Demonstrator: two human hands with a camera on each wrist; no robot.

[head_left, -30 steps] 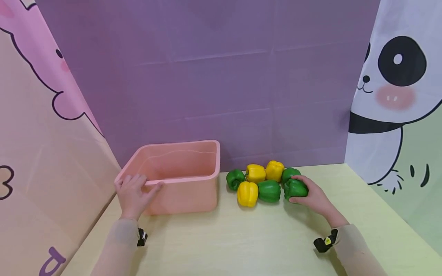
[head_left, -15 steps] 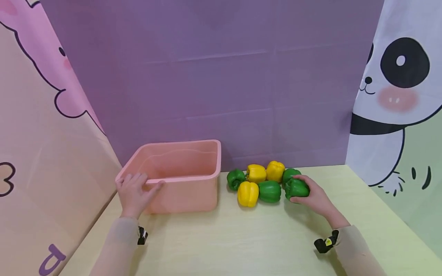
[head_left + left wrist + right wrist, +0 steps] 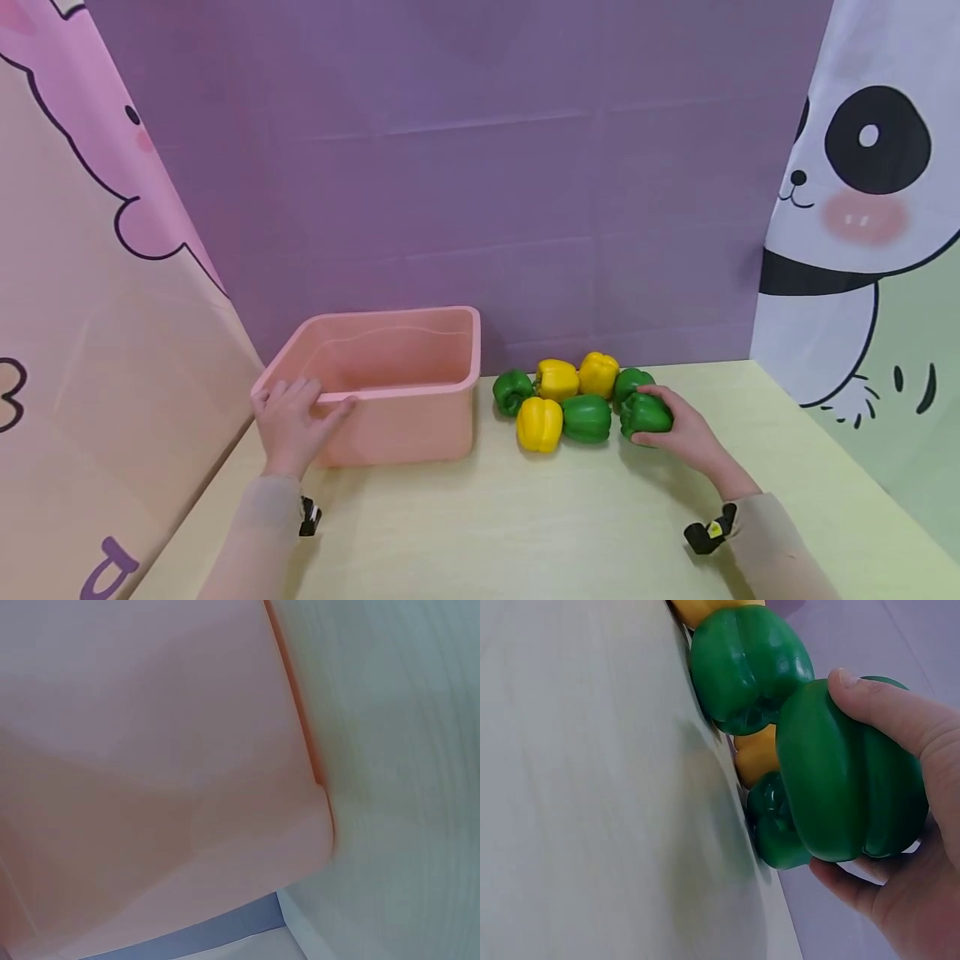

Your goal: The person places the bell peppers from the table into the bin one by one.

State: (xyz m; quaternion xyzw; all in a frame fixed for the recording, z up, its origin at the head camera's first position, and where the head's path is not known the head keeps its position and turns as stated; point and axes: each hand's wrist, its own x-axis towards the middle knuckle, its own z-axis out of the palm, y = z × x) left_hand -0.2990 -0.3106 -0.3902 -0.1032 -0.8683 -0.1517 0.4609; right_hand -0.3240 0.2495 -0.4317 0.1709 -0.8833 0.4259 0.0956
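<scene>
Where the pink tub stands on the pale table, every other thing is placed from it. Left hand: on the tub's near left corner, fingers fairly straight and laid over the rim, thumb stretched along the front wall; it grips nothing. The left wrist view shows only blurred pink wall and a strip of table.

Right hand: well to the right of the tub, thumb and fingers curled round a green pepper. The right wrist view confirms this: thumb over the top, fingers underneath, pepper seated in the palm.

The held pepper is at the far right end of a cluster just right of the tub: a second green pepper and a yellow pepper in the near row; behind them a green one closest to the tub, two yellow ones, and another green just behind the held one.
</scene>
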